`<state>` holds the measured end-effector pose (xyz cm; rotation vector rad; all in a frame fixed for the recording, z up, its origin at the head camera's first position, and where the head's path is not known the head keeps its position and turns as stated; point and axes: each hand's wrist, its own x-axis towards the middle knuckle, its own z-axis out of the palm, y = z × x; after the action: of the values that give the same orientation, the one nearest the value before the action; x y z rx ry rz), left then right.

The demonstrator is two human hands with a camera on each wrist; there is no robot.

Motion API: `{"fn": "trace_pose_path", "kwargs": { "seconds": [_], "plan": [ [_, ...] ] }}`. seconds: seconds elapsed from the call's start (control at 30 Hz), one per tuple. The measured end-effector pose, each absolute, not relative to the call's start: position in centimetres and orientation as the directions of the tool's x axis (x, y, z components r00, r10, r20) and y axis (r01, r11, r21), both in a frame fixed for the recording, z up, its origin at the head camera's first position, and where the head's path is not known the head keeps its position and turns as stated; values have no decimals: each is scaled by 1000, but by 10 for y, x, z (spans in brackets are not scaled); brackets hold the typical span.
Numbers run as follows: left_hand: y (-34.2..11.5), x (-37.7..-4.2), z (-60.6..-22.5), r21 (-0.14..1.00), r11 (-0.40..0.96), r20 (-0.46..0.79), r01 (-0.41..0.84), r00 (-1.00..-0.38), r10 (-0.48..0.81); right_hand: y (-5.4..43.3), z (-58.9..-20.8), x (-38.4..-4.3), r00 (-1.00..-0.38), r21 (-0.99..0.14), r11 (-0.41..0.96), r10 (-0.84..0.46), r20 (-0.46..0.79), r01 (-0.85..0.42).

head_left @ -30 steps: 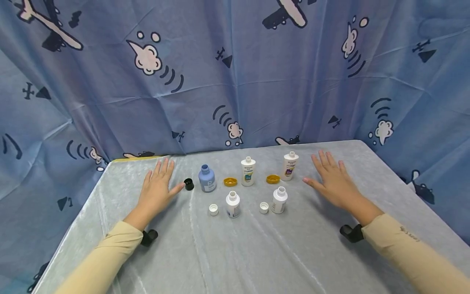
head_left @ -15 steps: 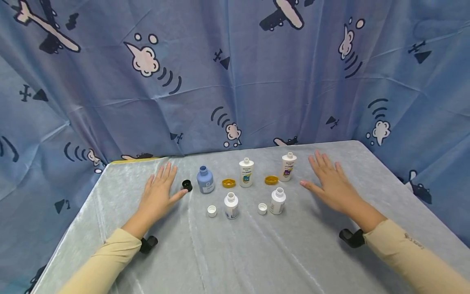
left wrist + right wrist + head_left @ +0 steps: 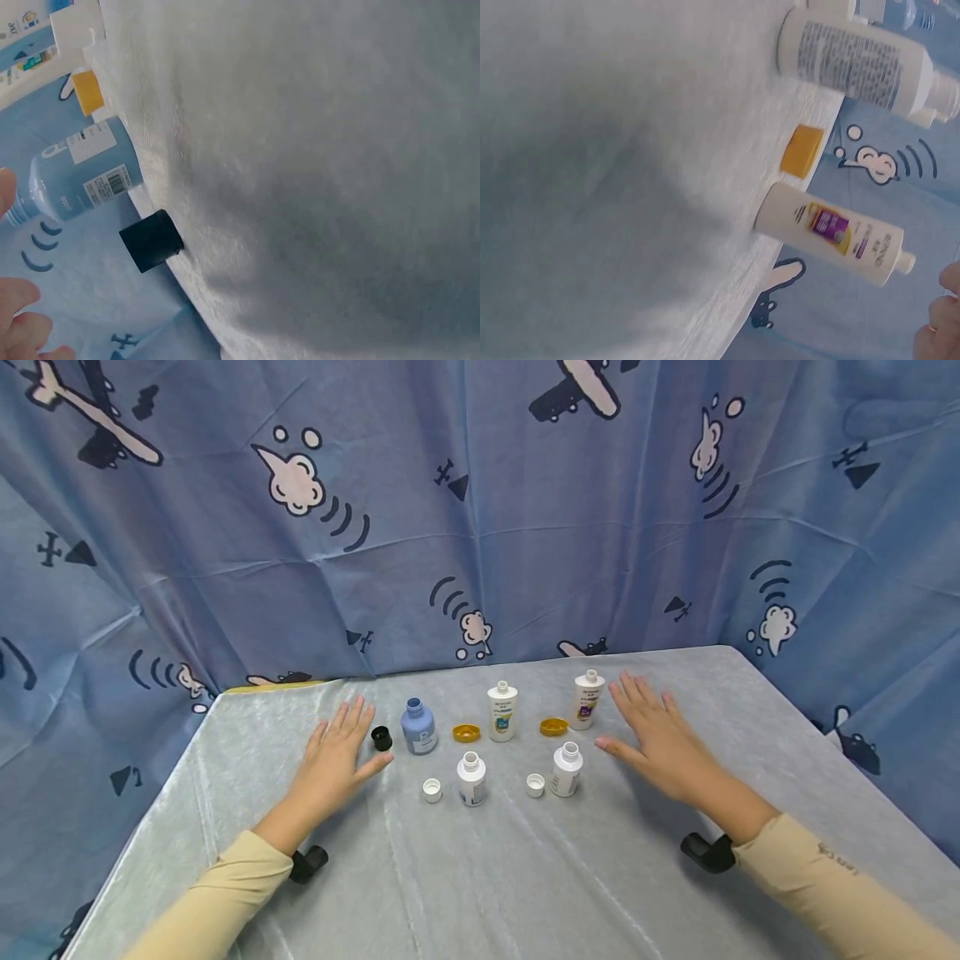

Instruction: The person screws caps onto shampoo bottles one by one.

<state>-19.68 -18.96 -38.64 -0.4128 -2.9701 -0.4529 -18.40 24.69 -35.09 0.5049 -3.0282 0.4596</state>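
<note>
My left hand (image 3: 330,768) hovers palm down over the table's left side, fingers straight and holding nothing. Closest to it are a black cap (image 3: 382,738) and an uncapped blue bottle (image 3: 418,727). Over the right side is my right hand (image 3: 663,747), fingers spread and likewise holding nothing. Left of it stands a white bottle with a purple label (image 3: 588,700), beside a yellow cap (image 3: 553,727). Another white bottle with a teal label (image 3: 502,712) stands by a second yellow cap (image 3: 466,733). Two small white bottles, one left (image 3: 472,781) and one right (image 3: 566,770), stand in front, both uncapped.
Two white caps, one left (image 3: 431,791) and one right (image 3: 535,785), lie beside the small bottles. A pale grey cloth covers the table (image 3: 480,885). Behind it hangs a blue curtain (image 3: 390,577) printed with planes and clouds.
My left hand has shifted slightly right, toward the black cap. The right hand has moved a little left, toward the purple-labelled bottle. Bottles and caps stay where they stood.
</note>
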Motion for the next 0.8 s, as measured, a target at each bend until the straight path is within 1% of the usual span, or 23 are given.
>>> {"fn": "trace_pose_path", "kwargs": {
  "seconds": [0.3, 0.8],
  "plan": [
    [-187, -191, -386, 276, 918, 124, 286, -957, 261, 228, -348, -177, -930, -285, 886, -354, 96, -367],
    [-179, -182, -389, 277, 911, 133, 306, -951, 280, 203, -348, -166, -889, -258, 851, -433, 151, -458]
  ]
}}
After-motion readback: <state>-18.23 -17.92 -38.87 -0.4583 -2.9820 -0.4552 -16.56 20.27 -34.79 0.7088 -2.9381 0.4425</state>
